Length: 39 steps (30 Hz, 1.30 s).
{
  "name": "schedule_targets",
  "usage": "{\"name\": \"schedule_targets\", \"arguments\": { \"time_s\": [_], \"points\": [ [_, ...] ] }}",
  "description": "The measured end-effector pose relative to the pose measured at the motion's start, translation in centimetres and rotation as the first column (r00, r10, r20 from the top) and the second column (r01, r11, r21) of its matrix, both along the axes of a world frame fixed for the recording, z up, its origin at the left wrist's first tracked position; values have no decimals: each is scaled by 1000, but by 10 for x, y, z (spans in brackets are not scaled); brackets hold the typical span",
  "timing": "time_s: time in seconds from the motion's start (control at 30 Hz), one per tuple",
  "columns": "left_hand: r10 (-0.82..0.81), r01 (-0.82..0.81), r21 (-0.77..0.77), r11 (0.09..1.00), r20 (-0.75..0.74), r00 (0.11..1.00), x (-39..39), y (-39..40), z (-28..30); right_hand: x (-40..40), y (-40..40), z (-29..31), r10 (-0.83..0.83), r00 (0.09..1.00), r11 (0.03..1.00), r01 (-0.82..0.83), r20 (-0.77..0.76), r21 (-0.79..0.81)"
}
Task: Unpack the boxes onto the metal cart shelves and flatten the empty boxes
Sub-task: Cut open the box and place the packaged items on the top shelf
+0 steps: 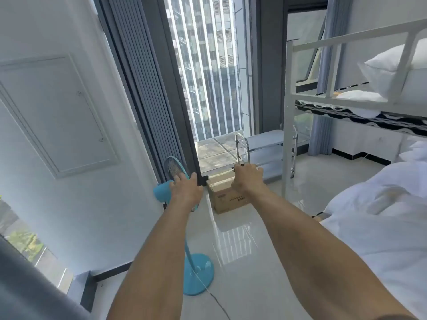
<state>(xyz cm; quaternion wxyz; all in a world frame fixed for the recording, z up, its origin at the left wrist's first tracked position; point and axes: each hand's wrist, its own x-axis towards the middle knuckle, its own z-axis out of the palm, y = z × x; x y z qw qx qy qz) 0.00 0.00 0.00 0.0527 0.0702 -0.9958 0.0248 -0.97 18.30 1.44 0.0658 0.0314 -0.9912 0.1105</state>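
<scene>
Metal cart [265, 150]: by the window, shelves bare. Cardboard box [227, 195]: on the floor before it, taped shut; likely stiff, perhaps weighty, so grip its bottom corners. Side print unreadable. Your left hand [186, 189] and right hand [247, 177]: outstretched, relaxed, holding nothing.

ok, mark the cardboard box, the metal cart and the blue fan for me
cardboard box [227, 199]: head view, on its printed front side.
metal cart [265, 137]: head view, on the bare top shelf.
blue fan [198, 274]: head view, on its round floor base.
</scene>
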Motion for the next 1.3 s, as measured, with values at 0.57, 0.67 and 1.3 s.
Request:
{"name": "schedule_targets", "arguments": {
  "time_s": [0.57, 0.67, 1.3],
  "points": [
    [8, -15, 66, 998, 98, 995, -264, 27, -45, -271, 3, -52, 42, 998, 996, -45, 42, 74],
    [-16, 2, 88, 996, 153, 988, -311, 24, -67, -326, -2, -70, 52, 997, 997, -55, 53, 55],
    [-60, 16, 152, 988, 292, 955, -693, 5, -120, -705, -7, -124, -22, 987, 1000, 19, 160, 22]
  ]
}}
